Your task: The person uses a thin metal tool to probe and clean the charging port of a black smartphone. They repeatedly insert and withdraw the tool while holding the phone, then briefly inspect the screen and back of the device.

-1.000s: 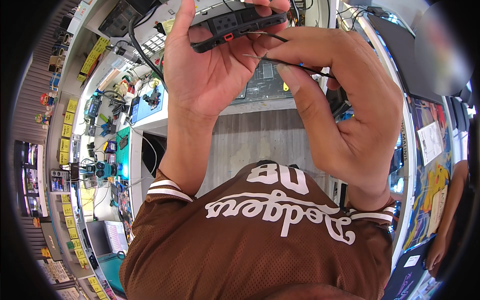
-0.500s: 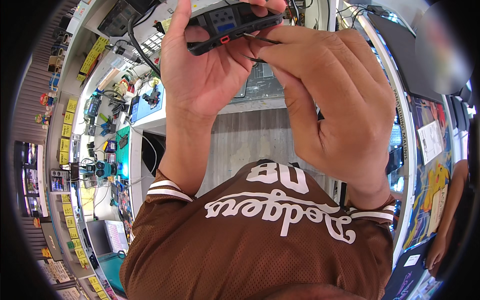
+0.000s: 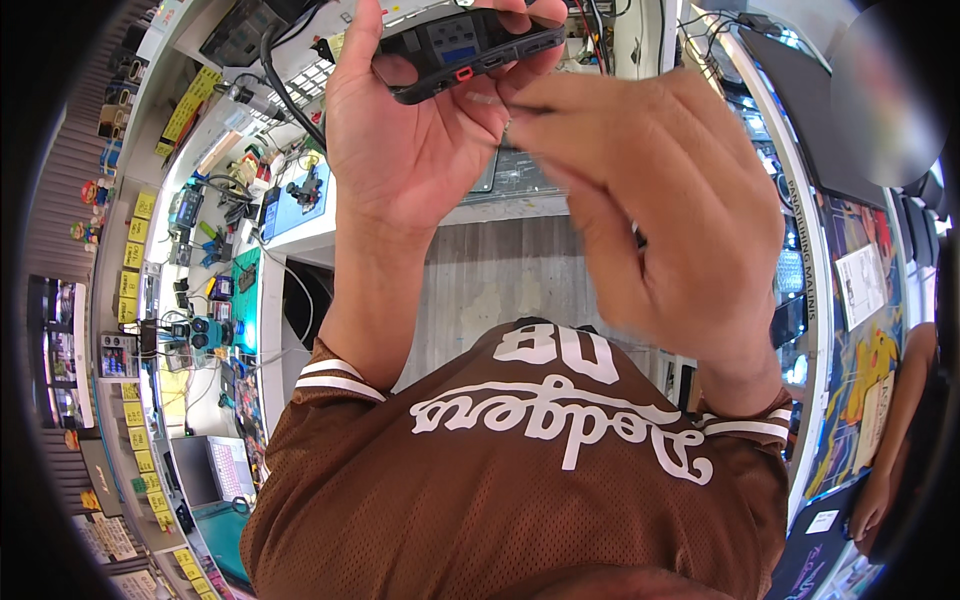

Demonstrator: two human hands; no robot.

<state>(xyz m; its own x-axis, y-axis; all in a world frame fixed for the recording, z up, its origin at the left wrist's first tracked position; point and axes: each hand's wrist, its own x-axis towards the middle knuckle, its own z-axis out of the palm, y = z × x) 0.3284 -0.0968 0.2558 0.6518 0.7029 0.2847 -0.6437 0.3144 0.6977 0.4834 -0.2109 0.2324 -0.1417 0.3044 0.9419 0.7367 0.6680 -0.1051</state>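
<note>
My left hand (image 3: 395,165) is raised at the top of the view, palm up. Its thumb and fingertips grip the edges of a black phone (image 3: 455,42) in a thick case. The phone's glossy face has a blue patch, and its near edge carries a red-rimmed button (image 3: 463,74) and some openings. My right hand (image 3: 680,200) is pinched closed just right of the phone and smeared by motion. Between its fingers are thin dark tweezers (image 3: 527,106), blurred, with their tips apart from the phone's edge and over my left fingers.
A white workbench (image 3: 300,232) runs along the top and left, with a blue mat, cables and small tools. Farther left stand a teal microscope (image 3: 205,336) and an open laptop (image 3: 212,472). At the right rim, another person's arm (image 3: 900,440) hangs beside a display counter.
The tweezers have come off the opening in the phone's edge and dropped slightly nearer me. My right hand has shifted a little; the phone has tilted slightly in my left hand.
</note>
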